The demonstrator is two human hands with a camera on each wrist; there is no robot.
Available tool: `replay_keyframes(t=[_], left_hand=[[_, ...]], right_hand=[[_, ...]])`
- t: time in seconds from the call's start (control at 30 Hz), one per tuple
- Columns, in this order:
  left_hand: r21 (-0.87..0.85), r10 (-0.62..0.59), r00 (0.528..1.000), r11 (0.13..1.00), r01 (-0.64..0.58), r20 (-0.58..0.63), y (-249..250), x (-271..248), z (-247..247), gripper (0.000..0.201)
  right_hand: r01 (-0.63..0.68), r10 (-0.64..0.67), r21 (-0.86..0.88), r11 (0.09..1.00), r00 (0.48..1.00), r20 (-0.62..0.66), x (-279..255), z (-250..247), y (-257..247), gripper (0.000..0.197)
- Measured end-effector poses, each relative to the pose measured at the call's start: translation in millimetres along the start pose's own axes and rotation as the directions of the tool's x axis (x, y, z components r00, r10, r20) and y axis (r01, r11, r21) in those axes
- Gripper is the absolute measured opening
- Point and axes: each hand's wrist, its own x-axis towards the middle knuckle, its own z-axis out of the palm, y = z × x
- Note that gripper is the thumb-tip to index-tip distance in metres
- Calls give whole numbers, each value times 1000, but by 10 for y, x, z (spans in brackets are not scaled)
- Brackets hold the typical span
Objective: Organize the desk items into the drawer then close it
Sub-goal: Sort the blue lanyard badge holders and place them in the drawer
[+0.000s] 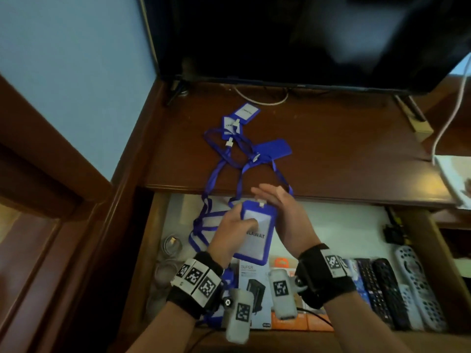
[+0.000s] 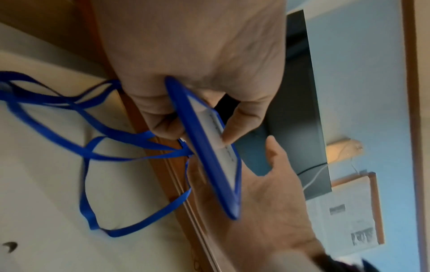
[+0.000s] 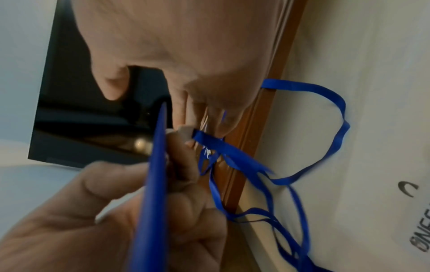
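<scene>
Over the open drawer, my left hand grips a blue ID badge holder with a white card, thumb on its face. The left wrist view shows that badge holder pinched edge-on by my left hand. Its blue lanyard loops into the drawer and trails up onto the desk top. My right hand is flat, fingers straight, against the badge's right edge and holds nothing. Three more blue badges lie tangled on the desk.
The drawer holds several remotes at the right, a charger box and orange boxes at the front, coiled cables at the left. A black TV stands at the desk's back. White papers lie far right.
</scene>
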Motion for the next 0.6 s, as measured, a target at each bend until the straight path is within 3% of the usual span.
replay_keyframes(t=[0.1,0.23,0.33,0.4,0.5,0.6], left_hand=[[36,12,998,999,-14,67,44,-30,166,39],[45,5,998,999,-8,68,99,-39,199,35],[14,21,998,1000,-22,53,126,-34,164,35],[-6,36,999,999,-36,31,130,-30,155,34],[-32,53,998,998,-54,-15,123,-24,163,35],[-97,62,996,993,-69,-69,112,1,184,35]], right_hand=[[-28,28,10,1000,1000,8,-41,-67,-101,55],[-31,27,-177,984,999,-23,-74,-188,-151,48],[56,-36,-265,963,996,79,-132,-266,-145,53],[52,-29,-254,966,995,94,-163,-274,-138,57],[3,14,-214,977,997,79,-168,-216,-136,35],[-8,27,-201,979,995,92,-159,-153,-124,33]])
